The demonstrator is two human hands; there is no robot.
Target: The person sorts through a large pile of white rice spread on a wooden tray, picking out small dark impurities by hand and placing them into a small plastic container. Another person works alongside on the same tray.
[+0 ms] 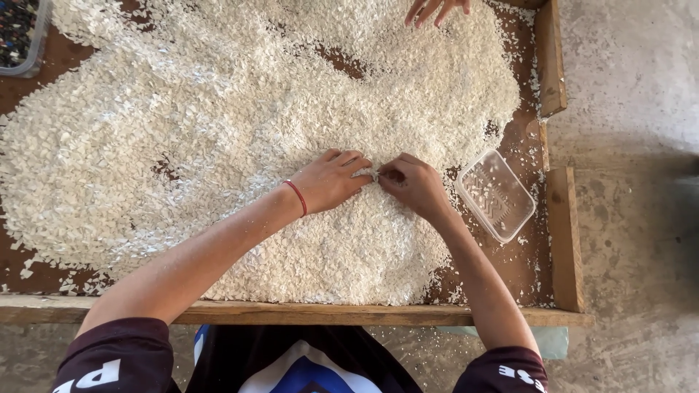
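Wooden-rimmed sorting table (561, 240) on concrete floor, covered w/ heap of white plastic flakes (218, 131). Left hand (331, 180) flat on heap, fingers pressed together; right hand (415, 185) pinching a flake at mid-heap, probably an off piece. Picking step; next calls for carrying it to clear plastic tub (495, 195) just right. Another person's hand (435, 9) at far edge.

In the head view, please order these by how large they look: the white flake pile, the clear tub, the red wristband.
1. Flake pile, spread across most of the table.
2. Clear tub, right of the right hand.
3. Red wristband on the left hand.
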